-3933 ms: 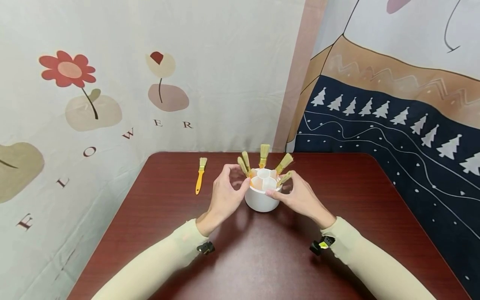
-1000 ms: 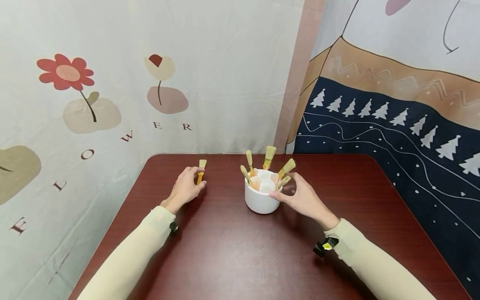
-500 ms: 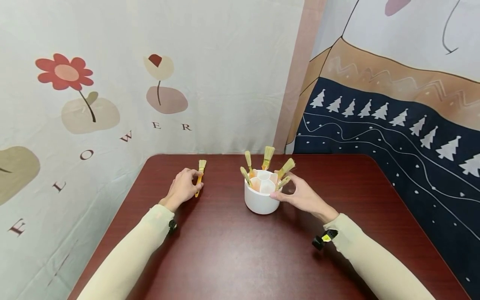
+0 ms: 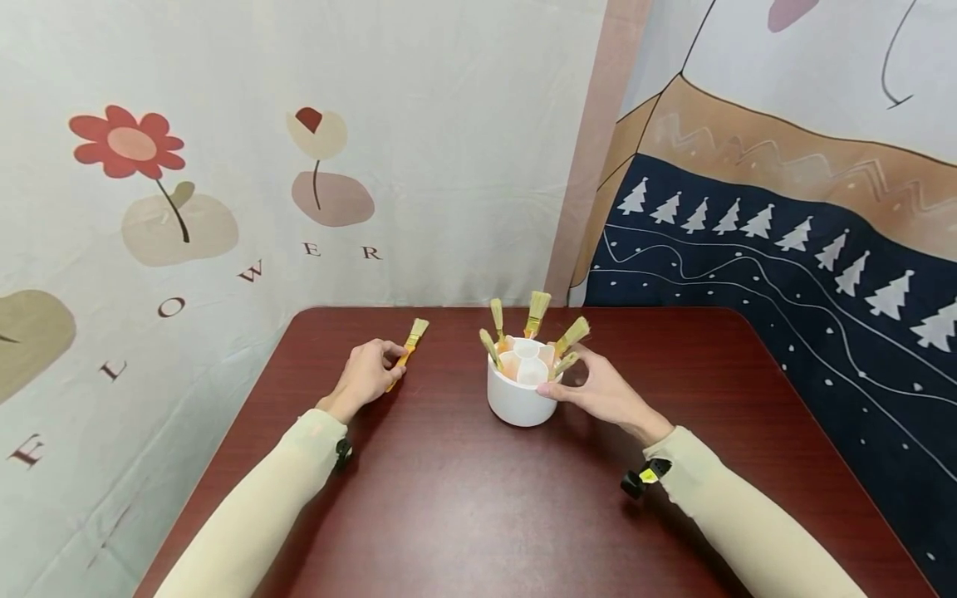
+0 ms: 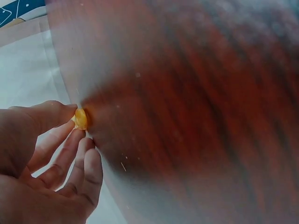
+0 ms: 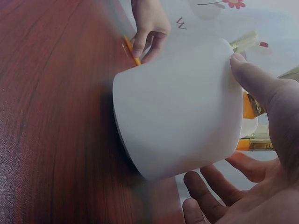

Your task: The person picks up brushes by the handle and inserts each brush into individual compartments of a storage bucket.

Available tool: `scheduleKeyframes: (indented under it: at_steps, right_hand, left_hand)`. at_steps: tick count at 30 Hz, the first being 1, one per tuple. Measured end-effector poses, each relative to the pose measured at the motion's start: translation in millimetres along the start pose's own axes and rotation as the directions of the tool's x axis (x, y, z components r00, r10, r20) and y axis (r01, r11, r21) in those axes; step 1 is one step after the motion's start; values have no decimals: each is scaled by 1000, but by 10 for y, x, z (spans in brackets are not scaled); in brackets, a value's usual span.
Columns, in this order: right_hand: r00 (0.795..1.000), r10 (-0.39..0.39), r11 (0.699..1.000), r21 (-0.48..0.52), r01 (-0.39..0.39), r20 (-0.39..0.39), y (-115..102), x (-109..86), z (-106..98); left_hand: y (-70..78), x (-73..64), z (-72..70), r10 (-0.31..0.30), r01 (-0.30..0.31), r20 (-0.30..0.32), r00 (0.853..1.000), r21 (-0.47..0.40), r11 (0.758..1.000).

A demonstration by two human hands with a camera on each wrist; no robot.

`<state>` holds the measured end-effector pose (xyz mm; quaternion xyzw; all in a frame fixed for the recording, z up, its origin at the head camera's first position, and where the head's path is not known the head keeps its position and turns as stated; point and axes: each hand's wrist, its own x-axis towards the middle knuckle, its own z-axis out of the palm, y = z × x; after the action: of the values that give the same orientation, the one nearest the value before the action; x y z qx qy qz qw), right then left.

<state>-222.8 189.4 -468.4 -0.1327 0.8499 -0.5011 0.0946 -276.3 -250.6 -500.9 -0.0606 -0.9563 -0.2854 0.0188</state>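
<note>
Between thumb and fingers my left hand [image 4: 362,374] pinches the orange handle of a paintbrush [image 4: 417,334], its pale bristles pointing away to the back right. In the left wrist view the handle [image 5: 81,119] shows end-on at the fingertips. My right hand [image 4: 601,389] grips the right side of a white round divided holder [image 4: 516,405], thumb at the front of its rim. Several paintbrushes [image 4: 537,311] stand in the holder, bristles up and leaning outward. The right wrist view has the holder's smooth wall [image 6: 180,109] close up, hiding part of the brushes.
The reddish-brown wooden table [image 4: 478,515] has rounded back corners. Behind it hangs a pale cloth [image 4: 463,166] with flower prints, and to the right a dark blue cloth [image 4: 748,266] with white trees.
My left hand left the holder, went left to the lone paintbrush and took hold of its handle; the brush has since turned, bristles swinging right. My right hand stays on the holder.
</note>
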Motion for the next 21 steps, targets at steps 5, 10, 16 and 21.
scheduleKeyframes:
  at_steps: [5, 10, 16, 21]
  right_hand:
    - [1000, 1, 1000, -12, -1, -27, -13, -21, 21]
    - [998, 20, 999, -33, -22, -56, -59, -50, 53]
    - [995, 53, 996, -73, -60, -87, -118, -78, 91]
    - [990, 79, 991, -94, -90, -114, -150, -91, 119]
  left_hand:
    - [13, 3, 8, 5, -5, -3, 1000, -9, 1000]
    - [11, -9, 5, 15, -14, 4, 1000, -19, 1000]
    - [0, -26, 8, 52, -52, 11, 999, -35, 998]
    - [-5, -29, -5, 104, -103, 27, 994, -35, 994]
